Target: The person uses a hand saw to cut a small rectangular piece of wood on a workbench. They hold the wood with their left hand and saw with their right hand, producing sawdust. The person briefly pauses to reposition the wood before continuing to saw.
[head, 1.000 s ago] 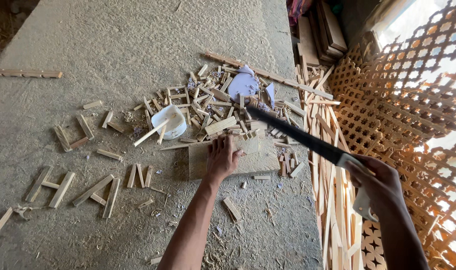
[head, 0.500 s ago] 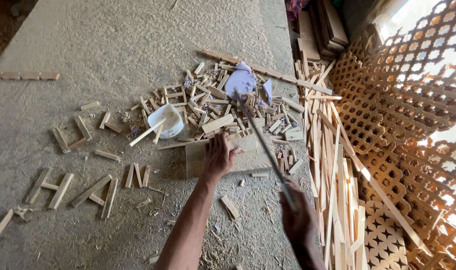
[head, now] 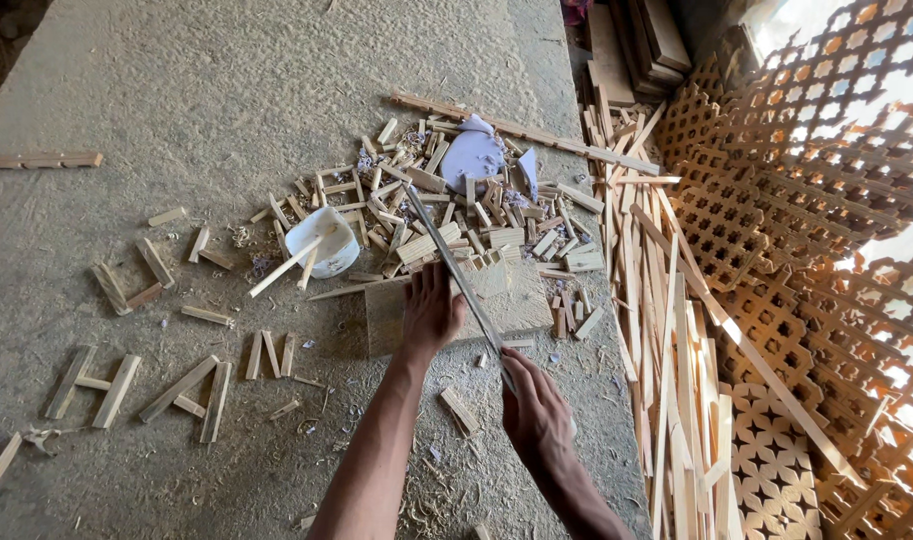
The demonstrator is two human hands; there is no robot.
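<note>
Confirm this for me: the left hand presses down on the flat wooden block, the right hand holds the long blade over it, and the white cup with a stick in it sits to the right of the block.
One thing is wrong: the white cup sits to the left of the wooden block, not the right. The head view shows it. The left hand does press on the block, and the right hand holds the long blade over it.

Dusty concrete floor (head: 207, 90); sunlight glows through wooden lattice panels (head: 837, 150) at right.

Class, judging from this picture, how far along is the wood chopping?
Done: many short cut pieces litter the floor. In hand: the left hand steadies something on the wooden block while the right hand holds the long blade down at it. Left: long uncut strips beside it.
</note>
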